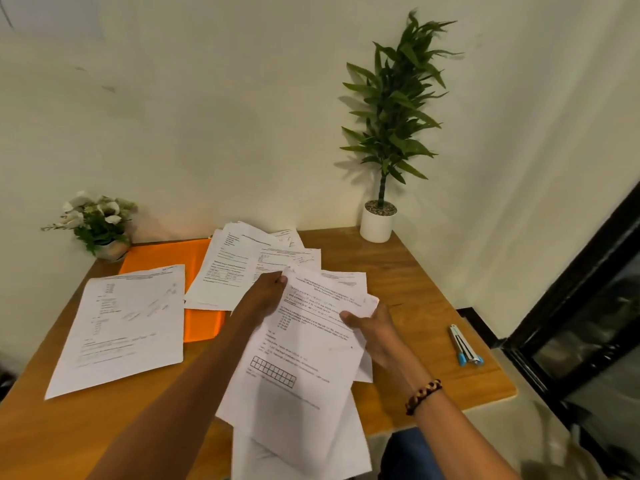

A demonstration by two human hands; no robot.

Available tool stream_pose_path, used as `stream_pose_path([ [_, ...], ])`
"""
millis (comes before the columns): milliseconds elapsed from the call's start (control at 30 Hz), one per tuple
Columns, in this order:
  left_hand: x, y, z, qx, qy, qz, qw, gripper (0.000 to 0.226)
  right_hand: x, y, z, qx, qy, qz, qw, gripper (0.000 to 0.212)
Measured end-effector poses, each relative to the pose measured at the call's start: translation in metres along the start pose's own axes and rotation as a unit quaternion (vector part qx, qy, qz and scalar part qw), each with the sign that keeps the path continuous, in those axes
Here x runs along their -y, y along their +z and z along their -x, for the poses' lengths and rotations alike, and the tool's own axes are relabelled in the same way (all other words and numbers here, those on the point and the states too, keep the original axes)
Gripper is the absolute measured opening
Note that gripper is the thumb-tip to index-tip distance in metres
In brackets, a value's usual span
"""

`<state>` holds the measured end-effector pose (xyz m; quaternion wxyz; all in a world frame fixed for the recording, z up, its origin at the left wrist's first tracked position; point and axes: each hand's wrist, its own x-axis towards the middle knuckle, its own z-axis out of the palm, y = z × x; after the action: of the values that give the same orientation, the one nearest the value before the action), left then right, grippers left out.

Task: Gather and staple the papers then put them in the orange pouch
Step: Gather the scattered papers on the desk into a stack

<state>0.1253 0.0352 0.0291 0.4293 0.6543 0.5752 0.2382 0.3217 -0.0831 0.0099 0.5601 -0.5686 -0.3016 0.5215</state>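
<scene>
While both hands, left hand [266,296] and right hand [372,332], pinch a loose sheaf of papers [304,351], gathering seems underway; next, the sheet [121,327] at left needs collecting.

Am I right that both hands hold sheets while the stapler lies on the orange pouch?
Not quite. The head view shows the stapler on the bare table, at its right edge, far from the orange pouch. Left hand and right hand do hold sheets.
</scene>
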Motion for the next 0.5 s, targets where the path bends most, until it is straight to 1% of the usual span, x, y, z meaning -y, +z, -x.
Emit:
stream_pose_path([
  [33,-0.002,0.004,-0.002,0.001,-0.001,-0.015,1.000,0.045,-0.004,-0.004,0.003,0.015,0.013,-0.027,0.999,0.046],
  [100,-0.007,0.010,-0.006,0.003,0.029,-0.047,0.999,0.044,-0.010,-0.011,0.008,0.038,0.042,-0.061,0.996,0.048],
  [200,-0.017,0.016,-0.011,0.003,0.085,-0.129,0.988,0.034,-0.008,-0.030,0.006,0.036,0.060,-0.017,0.997,0.051],
  [300,-0.029,0.028,-0.011,0.008,0.118,-0.242,0.963,0.025,0.007,-0.046,-0.003,0.009,0.021,0.058,0.998,0.044],
  [400,-0.039,0.052,-0.006,0.013,0.174,-0.305,0.936,0.023,0.021,-0.042,-0.005,-0.005,-0.029,0.171,0.985,0.028],
  [500,-0.046,0.077,0.001,0.027,0.208,-0.337,0.918,0.020,0.022,-0.027,-0.008,-0.025,-0.074,0.185,0.980,0.023],
])
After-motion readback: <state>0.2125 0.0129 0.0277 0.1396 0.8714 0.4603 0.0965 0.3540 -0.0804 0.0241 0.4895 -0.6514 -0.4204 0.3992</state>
